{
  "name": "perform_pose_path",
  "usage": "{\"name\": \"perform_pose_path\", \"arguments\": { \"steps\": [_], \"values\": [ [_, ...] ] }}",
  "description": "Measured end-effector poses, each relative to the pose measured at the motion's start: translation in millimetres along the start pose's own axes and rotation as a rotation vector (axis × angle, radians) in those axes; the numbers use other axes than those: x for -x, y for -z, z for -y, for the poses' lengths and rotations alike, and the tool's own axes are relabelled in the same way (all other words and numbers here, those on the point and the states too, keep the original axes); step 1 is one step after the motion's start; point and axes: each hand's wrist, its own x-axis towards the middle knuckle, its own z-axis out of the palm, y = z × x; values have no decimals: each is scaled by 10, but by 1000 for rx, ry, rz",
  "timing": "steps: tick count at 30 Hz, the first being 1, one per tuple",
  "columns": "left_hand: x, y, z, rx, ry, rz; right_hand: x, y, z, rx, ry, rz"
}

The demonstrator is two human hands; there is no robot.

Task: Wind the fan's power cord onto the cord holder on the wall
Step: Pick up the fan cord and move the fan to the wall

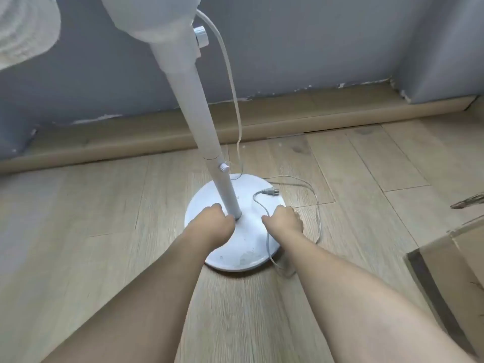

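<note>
On fan base [243, 247], power cord [262, 205] lies loose w/ plug [269, 191] near rear rim, rest looping onto wood floor [104, 205] at rt. Right hand [284, 218] fingers curled around cord. Left hand [216, 218] fingers curled beside pole [204, 132] foot; grip unclear. Cardboard box [450, 258] far rt.

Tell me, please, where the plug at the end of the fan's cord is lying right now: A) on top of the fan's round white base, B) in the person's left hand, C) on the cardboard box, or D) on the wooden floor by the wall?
A: the plug lies on the fan's round white base, right of the pole and beyond the right hand.
</note>
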Motion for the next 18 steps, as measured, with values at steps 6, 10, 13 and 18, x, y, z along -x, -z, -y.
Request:
{"name": "perform_pose_path", "arguments": {
  "steps": [6,10,13,18],
  "values": [
    [-86,-169,-386,-51,22,135,-289,-105,-76,276,148,-11],
    [-240,-83,-541,-129,10,174,-586,23,-199,293,233,-44],
    [-367,-98,-596,-139,10,202,-864,191,-279,239,257,-138],
    [-542,-87,-748,-246,-30,212,-1391,426,-350,272,328,35]
  ]
}}
